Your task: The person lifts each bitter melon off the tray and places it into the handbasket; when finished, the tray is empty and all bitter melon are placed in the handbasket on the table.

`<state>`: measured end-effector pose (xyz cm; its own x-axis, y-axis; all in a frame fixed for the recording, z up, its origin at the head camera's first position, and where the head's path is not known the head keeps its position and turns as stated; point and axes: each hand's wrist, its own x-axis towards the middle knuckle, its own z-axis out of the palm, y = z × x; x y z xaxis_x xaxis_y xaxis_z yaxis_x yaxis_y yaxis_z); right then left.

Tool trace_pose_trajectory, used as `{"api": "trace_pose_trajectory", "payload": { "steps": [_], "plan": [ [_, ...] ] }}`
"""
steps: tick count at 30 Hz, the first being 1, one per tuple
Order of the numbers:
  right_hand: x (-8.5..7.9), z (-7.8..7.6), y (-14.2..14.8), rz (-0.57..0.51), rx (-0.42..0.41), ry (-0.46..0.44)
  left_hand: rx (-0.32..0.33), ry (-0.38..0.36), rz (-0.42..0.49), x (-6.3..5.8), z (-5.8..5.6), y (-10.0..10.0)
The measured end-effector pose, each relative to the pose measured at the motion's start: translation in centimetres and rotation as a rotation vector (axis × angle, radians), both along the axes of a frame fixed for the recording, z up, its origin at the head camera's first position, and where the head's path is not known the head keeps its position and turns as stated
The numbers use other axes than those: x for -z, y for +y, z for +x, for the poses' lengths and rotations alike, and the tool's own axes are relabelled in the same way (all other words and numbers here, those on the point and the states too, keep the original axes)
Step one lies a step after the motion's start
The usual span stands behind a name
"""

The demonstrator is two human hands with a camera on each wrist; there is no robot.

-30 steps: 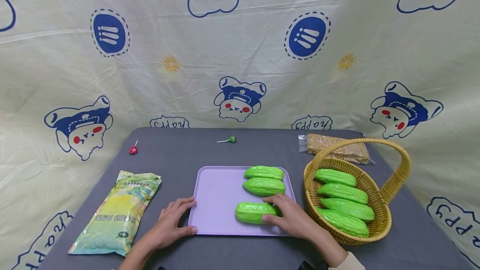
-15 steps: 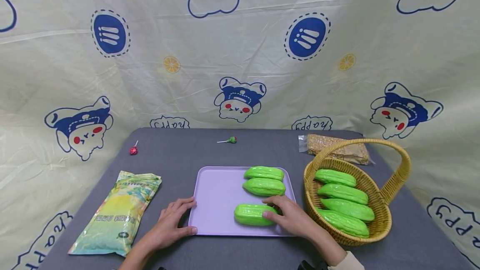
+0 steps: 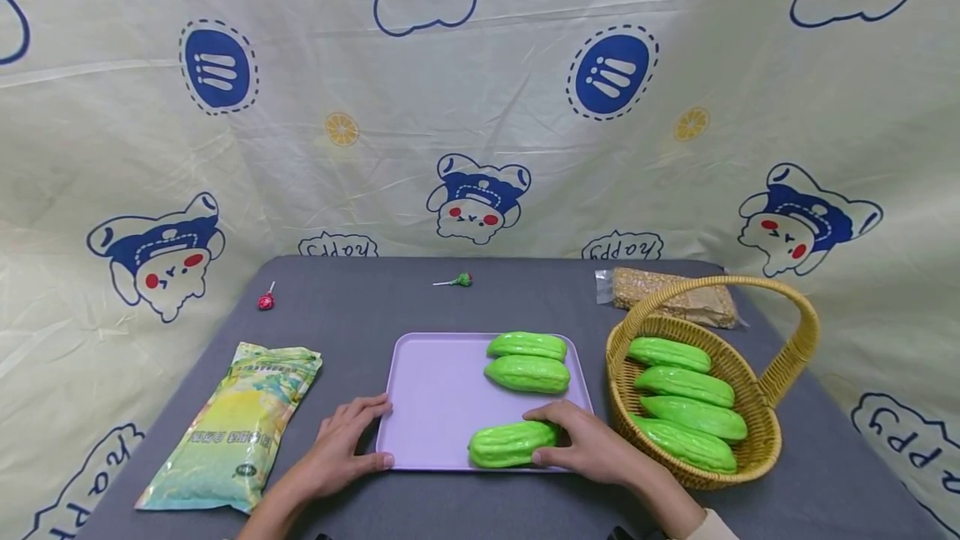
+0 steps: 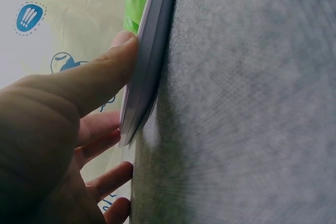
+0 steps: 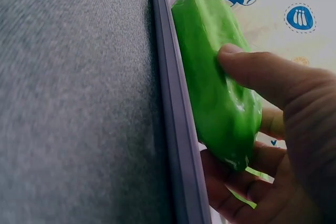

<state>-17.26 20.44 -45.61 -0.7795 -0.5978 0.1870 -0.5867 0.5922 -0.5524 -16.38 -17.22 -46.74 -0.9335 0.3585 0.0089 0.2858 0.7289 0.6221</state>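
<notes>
A lilac tray (image 3: 427,407) lies on the table. My left hand (image 3: 348,444) touches its left edge with relaxed fingers; the thumb (image 4: 113,59) presses near the corner in the left wrist view. Along the tray's near edge, my right hand (image 3: 585,440) grips the right end of a glossy green bitter melon (image 3: 506,445), thumb on the near side and fingers round the far side. The right wrist view shows that melon (image 5: 212,72) against the rim. Two other bitter melons (image 3: 527,373) lie side by side at the tray's back right.
A wicker basket (image 3: 767,461) with several bitter melons and a tall handle stands right of the tray. Behind it is a clear bag of grains (image 3: 667,294). A large printed bag (image 3: 232,432) lies at left. Red (image 3: 266,301) and green (image 3: 463,279) lollipops lie farther back.
The gripped bitter melon has shifted toward me, to the tray's near edge, turning slightly. My right hand has moved with it, while the left hand has stayed in place.
</notes>
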Motion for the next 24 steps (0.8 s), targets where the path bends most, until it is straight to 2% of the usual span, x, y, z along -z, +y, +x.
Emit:
{"api": "trace_pose_trajectory", "payload": {
  "steps": [4,12,17,24],
  "plan": [
    [-0.1,0.2,0.4,0.004,-0.035,0.029,0.000,0.001,-0.001,0.0,0.0,0.0],
    [-0.1,0.4,0.8,-0.042,-0.059,-0.025,0.001,-0.005,-0.001,0.0,-0.1,0.0],
    [-0.4,0.7,0.9,-0.051,-0.017,0.023,0.002,0.002,-0.002,0.1,-0.1,0.0],
    [-1.6,1.3,1.5,-0.074,0.050,0.032,0.000,-0.001,0.001,0.1,-0.1,0.0]
  ]
}}
